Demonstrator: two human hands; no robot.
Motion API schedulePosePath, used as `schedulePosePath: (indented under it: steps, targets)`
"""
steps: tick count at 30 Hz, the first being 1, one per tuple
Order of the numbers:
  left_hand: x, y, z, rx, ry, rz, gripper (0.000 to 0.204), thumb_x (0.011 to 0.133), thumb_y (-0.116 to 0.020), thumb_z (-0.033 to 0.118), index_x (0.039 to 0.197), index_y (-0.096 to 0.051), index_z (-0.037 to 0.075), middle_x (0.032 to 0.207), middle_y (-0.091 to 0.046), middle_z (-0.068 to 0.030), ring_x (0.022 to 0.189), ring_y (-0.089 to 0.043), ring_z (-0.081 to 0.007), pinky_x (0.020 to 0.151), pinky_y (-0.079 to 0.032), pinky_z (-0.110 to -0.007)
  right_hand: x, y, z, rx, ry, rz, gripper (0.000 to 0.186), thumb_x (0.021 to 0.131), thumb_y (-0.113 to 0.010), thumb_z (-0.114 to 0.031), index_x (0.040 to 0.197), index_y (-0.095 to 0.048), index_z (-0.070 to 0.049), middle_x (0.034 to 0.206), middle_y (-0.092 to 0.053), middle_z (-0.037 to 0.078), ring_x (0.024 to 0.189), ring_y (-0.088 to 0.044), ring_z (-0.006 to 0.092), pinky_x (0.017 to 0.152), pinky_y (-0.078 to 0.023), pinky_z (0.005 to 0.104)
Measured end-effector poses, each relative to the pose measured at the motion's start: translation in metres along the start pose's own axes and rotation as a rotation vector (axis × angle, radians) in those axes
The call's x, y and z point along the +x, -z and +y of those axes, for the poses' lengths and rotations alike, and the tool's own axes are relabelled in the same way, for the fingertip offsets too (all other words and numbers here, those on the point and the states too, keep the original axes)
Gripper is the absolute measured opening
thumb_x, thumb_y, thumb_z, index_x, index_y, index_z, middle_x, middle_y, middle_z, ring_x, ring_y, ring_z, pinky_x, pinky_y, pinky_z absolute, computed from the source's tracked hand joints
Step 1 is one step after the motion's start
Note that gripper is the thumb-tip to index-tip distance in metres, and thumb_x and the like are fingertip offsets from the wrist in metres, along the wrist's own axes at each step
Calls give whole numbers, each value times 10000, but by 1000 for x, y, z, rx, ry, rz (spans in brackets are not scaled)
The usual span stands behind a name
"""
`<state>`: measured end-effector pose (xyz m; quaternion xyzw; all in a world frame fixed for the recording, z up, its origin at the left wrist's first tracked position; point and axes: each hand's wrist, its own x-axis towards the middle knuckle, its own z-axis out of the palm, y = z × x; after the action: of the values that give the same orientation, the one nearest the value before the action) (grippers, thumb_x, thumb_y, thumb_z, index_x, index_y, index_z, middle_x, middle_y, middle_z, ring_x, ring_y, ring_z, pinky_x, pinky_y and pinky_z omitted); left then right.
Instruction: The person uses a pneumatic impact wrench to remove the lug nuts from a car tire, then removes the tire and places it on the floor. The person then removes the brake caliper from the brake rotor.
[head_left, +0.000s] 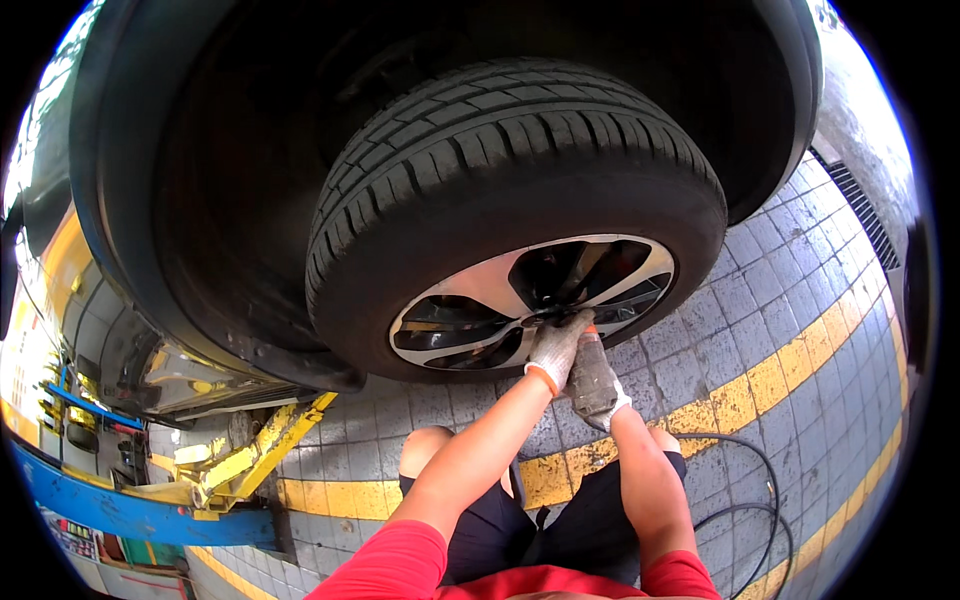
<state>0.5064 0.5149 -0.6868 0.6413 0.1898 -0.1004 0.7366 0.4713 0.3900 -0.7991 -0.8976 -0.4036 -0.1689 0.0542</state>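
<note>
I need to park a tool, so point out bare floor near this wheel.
Bare tiles lie between the tire and the yellow stripe on the right, and between that stripe and the outer yellow line, right of the hose. Crowded: the wheel center, with left hand and right hand; lower left, with yellow arm and blue beam.

Head cam (L fisheye) looks dn at hands (pixel 558 352), wheel (pixel 492 284) close.

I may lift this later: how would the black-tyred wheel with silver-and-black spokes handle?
The round, black rubber-tyred wheel with silver-and-black spokes is likely heavy, given its broad, thick tyre. Its round shape would probably make it roll if stood upright and pushed. The grooved tread should give fair grip.
</note>
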Motion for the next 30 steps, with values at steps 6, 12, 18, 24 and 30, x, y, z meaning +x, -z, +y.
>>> schedulePosePath:
  steps: [6,12,18,24,30]
  targets:
    - [13,2,-18,21,-61,11,549,909,-810,354,1287,-681,-24,1173,-722,-96,974,-666,-184,869,-541,-335,-2,-29,-5,476,-181,144,412,961,-547,-268,1284,-693,-59,1327,-669,216,1301,-570,415,1173,-403,507]
    - [8,5,-14,73,-119,43,550,909,-810,345,1289,-683,-32,1199,-718,-83,964,-663,-202,874,-540,-344,-17,-85,0,-1325,210,21,372,1114,-443,-362,1391,-606,-175,1285,-704,66,1189,-637,243,1050,-507,409]
    - [10,10,-17,478,-172,159,786,917,-668,629,1271,-671,-73,1304,-686,-297,1276,-616,-450,1064,-464,-451,-19,-105,-2,-1854,268,58,389,1092,-492,-338,1393,-624,-130,1321,-697,111,1209,-641,314,1073,-506,445]
    - [0,-7,-10,498,-190,221,817,904,-672,651,1259,-673,-85,1296,-683,-313,1284,-619,-444,1074,-464,-441,-26,-128,7,-1415,226,-11,393,1117,-478,-379,1402,-620,-147,1317,-700,84,1195,-659,283,1047,-537,455]
    - [-3,-2,2,323,-82,88,734,908,-754,505,1305,-657,-104,1251,-722,-188,1118,-674,-252,995,-504,-361,-22,-125,-15,1186,-360,64,376,1109,-457,-392,1370,-612,-169,1280,-697,47,1185,-630,240,1040,-511,400]
